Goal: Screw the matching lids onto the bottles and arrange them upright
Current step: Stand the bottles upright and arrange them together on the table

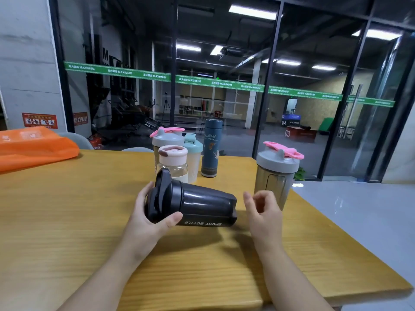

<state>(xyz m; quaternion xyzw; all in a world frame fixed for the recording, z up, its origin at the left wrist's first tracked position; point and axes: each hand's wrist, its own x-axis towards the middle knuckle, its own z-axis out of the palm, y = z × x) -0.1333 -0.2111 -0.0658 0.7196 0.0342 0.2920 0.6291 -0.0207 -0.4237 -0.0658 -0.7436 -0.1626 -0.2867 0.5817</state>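
Observation:
A black sport bottle (202, 205) lies sideways above the wooden table (67, 221), its black lid (160, 194) pointing left. My left hand (148, 218) grips the bottle's lid end, thumb on the near side. My right hand (262, 209) hovers just right of the bottle's base with loosely curled fingers, holding nothing. Behind stand capped bottles: a grey-lidded shaker with a pink flip (165, 140), a clear bottle with a pale pink lid (173, 162), a teal-lidded one (194, 153) and a tall blue flask (211, 149). Another grey-and-pink shaker (277, 173) stands upright at right.
An orange bag (33, 147) lies at the table's far left corner. The table's right edge runs diagonally close to my right hand, with a light floor beyond. Glass walls stand behind the table.

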